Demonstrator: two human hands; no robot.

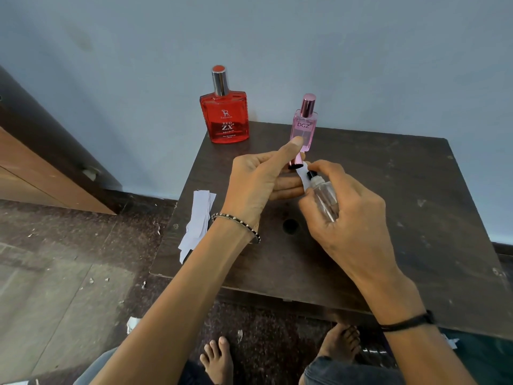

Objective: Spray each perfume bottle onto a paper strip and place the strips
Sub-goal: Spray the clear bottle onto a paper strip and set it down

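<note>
Over the table, the left hand pinches a pink cap and a paper strip; the right hand curls round a clear spray bottle, forefinger on its nozzle.

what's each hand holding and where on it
Right hand grips the clear spray bottle round its body; left hand pinches the pink cap by its side, apparently with a paper strip.

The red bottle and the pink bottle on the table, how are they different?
The red bottle is wide and squarish; the pink bottle is slim and narrow. The red bottle has a silver cap with a red top; the pink bottle's cap is shiny pink. The red bottle says RED ZX; the pink bottle says DGZ. Both stand upright, capped, on the dark table.
</note>
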